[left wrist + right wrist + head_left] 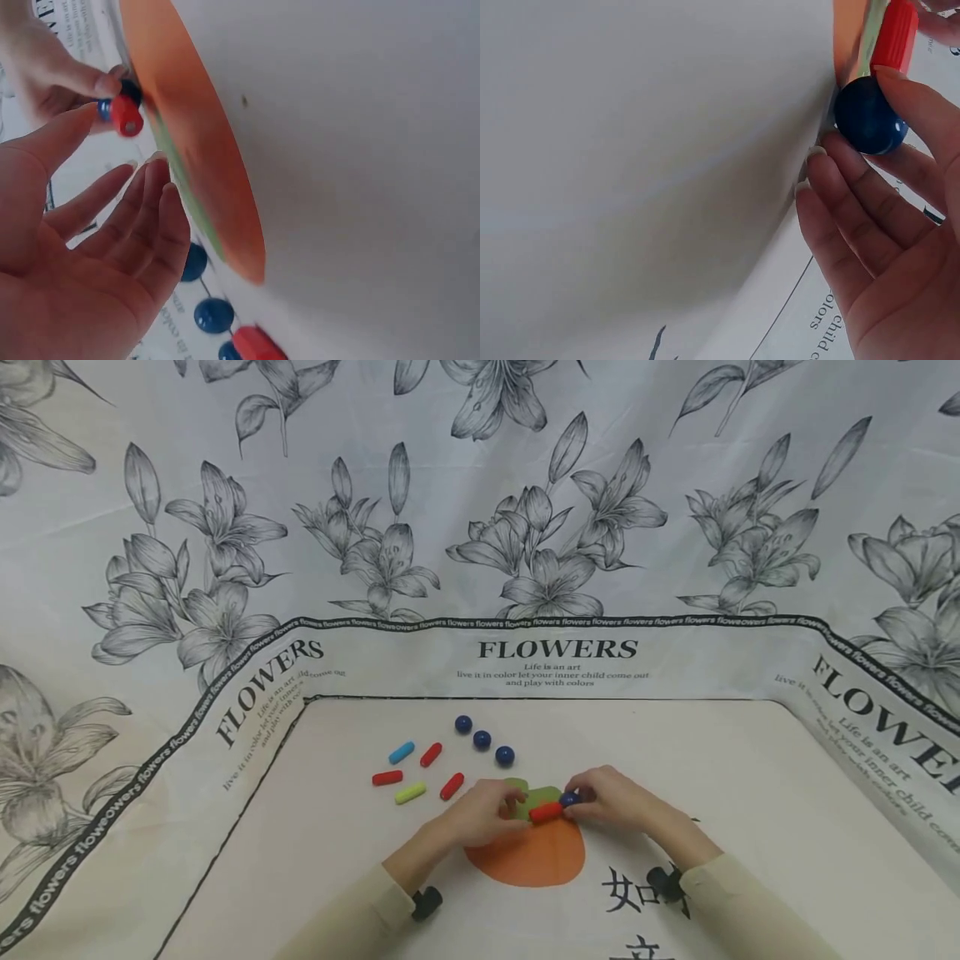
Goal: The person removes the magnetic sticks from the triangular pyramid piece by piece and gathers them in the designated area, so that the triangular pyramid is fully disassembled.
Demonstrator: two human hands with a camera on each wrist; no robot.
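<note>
My right hand (611, 797) pinches a dark blue ball (870, 116) between thumb and fingers, over the printed orange shape (528, 860) and its green top. A short red ribbed stick (545, 812) meets the ball end-on, its other end pointing at my left hand (483, 814). In the left wrist view, the red stick's near end (129, 124) shows a small hole. My left hand's fingers are spread and gently bent around bare space, its thumb close to the stick; whether the thumb touches it I cannot tell.
Three blue balls (482, 740) lie in a slanting row beyond my hands. Left of them are several loose sticks: a light blue one (401, 752), a yellow-green one (410, 792) and red ones (387, 777). Flower-printed cloth (555, 660) rises behind the table.
</note>
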